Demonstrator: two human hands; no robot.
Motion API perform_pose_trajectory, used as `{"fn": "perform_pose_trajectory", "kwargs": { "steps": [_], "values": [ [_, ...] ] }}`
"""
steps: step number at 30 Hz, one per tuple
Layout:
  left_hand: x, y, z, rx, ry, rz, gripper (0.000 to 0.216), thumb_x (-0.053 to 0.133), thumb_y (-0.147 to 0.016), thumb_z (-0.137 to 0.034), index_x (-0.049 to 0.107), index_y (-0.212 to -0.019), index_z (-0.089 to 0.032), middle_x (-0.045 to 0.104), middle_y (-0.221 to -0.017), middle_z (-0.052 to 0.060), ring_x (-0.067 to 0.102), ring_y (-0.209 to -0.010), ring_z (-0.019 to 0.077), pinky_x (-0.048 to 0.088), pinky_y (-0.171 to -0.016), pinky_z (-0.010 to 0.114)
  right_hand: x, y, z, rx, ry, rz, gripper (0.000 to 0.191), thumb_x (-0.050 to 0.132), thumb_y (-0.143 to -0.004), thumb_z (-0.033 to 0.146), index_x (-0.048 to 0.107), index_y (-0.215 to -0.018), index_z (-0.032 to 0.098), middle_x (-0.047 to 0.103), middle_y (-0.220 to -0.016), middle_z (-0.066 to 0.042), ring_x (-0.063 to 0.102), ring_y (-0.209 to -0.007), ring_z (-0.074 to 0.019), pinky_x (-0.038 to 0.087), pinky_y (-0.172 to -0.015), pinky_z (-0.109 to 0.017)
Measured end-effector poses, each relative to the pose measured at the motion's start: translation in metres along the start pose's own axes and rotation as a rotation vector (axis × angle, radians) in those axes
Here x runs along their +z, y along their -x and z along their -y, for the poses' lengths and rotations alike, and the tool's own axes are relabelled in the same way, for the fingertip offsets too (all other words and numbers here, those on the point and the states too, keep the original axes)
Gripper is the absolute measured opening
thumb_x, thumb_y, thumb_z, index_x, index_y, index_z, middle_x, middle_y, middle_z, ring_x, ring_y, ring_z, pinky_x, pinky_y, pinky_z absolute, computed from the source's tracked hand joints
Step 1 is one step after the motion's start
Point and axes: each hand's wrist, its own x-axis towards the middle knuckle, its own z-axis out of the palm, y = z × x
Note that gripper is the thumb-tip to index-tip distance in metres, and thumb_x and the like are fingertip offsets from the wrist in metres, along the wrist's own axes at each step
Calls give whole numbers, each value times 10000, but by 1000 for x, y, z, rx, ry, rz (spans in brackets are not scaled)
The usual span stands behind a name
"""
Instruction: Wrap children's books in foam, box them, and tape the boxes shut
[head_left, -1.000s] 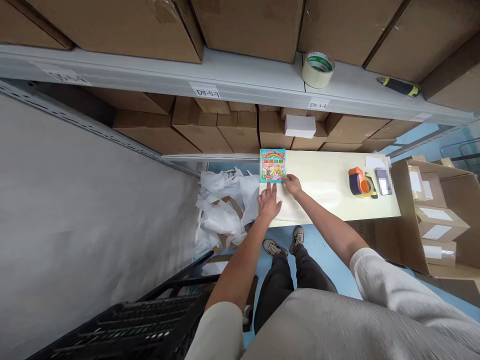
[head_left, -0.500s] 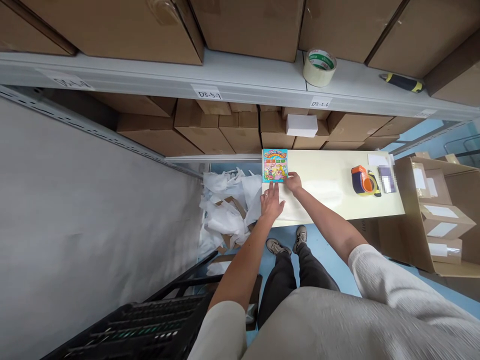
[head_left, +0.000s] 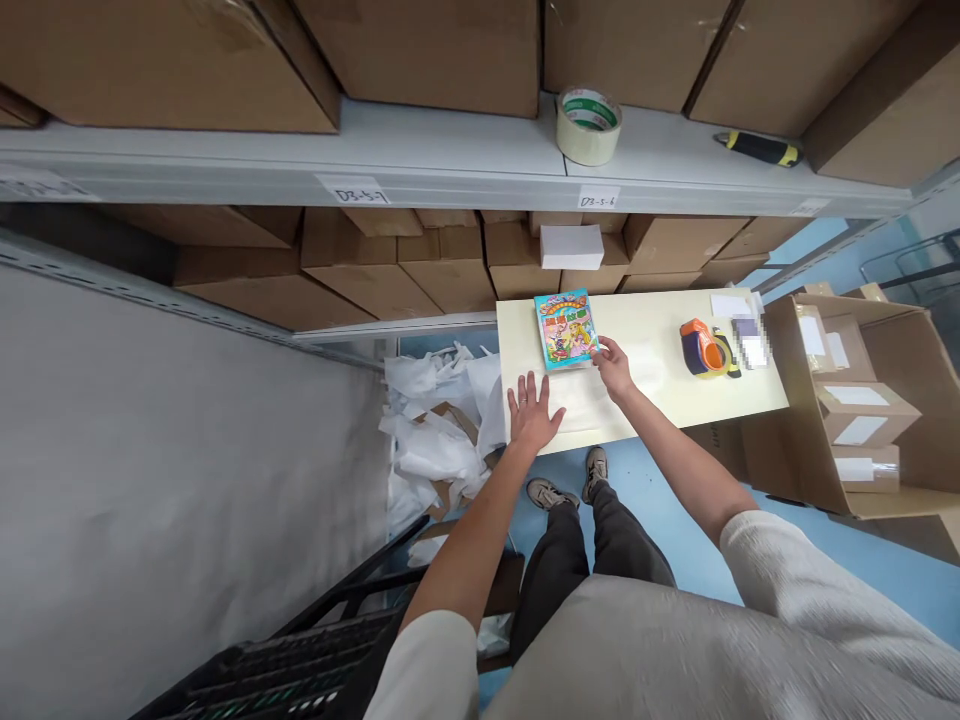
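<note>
A colourful children's book (head_left: 567, 330) with a blue border and cartoon figures on its cover is over the cream tabletop (head_left: 652, 390), slightly turned. My right hand (head_left: 613, 368) grips its lower right corner between thumb and fingers. Just below the book, my left hand (head_left: 532, 415) lies spread on the tabletop, apart from the book and holding nothing. A ring shows on one of its fingers. Whether the book's left side touches the table, I cannot tell.
An orange and purple tape dispenser (head_left: 703, 348) sits to the right on the table. Beyond stands a large carton (head_left: 795, 400) holding small boxes. White plastic bags (head_left: 439, 445) heap at the left. A tape roll (head_left: 589, 126) and a cutter (head_left: 759, 148) lie on the shelf above.
The book has shifted right from the table's left edge and turned slightly, with my right hand at its corner. My left hand has come off the book's lower edge and spread its fingers.
</note>
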Motion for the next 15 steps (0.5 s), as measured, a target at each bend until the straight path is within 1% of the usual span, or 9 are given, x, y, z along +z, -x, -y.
{"fn": "perform_pose_trajectory", "kwargs": {
  "steps": [5,7,9,11,12,14,15],
  "values": [
    [-2,-6,-5,-47,2,28,921,546,-995,-592,253,-1759,-168,95,-1852,178,17,-1715,409,41,-1354,666,-46,25,11,-40,-81,-4,548,791,-771,490,655,-1228,220,726,-880,-16,595,-786,-174,483,-744,-325],
    [-6,-5,-9,-62,-7,22,911,559,-987,-571,272,-1750,-164,110,-1848,190,29,-1712,418,55,-1344,685,-60,33,10,-38,-92,-4,558,811,-759,495,654,-1221,225,733,-879,-16,611,-797,-183,496,-757,-333],
    [-11,-4,-15,-60,-17,9,877,585,-973,-521,324,-1727,-157,148,-1838,205,84,-1700,439,98,-1330,703,-69,39,3,-21,-97,14,564,830,-738,504,648,-1201,237,731,-853,-2,619,-787,-186,505,-767,-338],
    [-16,-5,-23,-24,-9,-2,783,587,-969,-417,403,-1685,-161,257,-1805,212,223,-1660,441,202,-1314,675,-76,46,-8,5,-103,47,567,836,-725,519,637,-1182,248,726,-825,12,625,-769,-186,511,-771,-338],
    [-18,-7,-28,-5,9,-4,722,565,-973,-348,439,-1659,-162,346,-1764,214,320,-1616,425,273,-1294,638,-78,49,-15,20,-101,66,566,833,-725,529,632,-1175,253,725,-814,16,630,-764,-188,512,-768,-337],
    [-19,-10,-38,-4,64,-8,634,485,-987,-229,482,-1617,-152,534,-1621,216,501,-1480,372,403,-1225,548,-83,54,-29,60,-70,99,551,820,-733,542,619,-1160,259,722,-790,20,635,-753,-192,508,-741,-325],
    [-19,-12,-44,-26,89,-14,607,446,-1000,-203,489,-1603,-142,598,-1546,214,556,-1412,351,444,-1188,516,-85,56,-36,83,-33,112,533,802,-747,542,612,-1157,259,714,-772,26,630,-739,-192,501,-720,-316]
  ]
}}
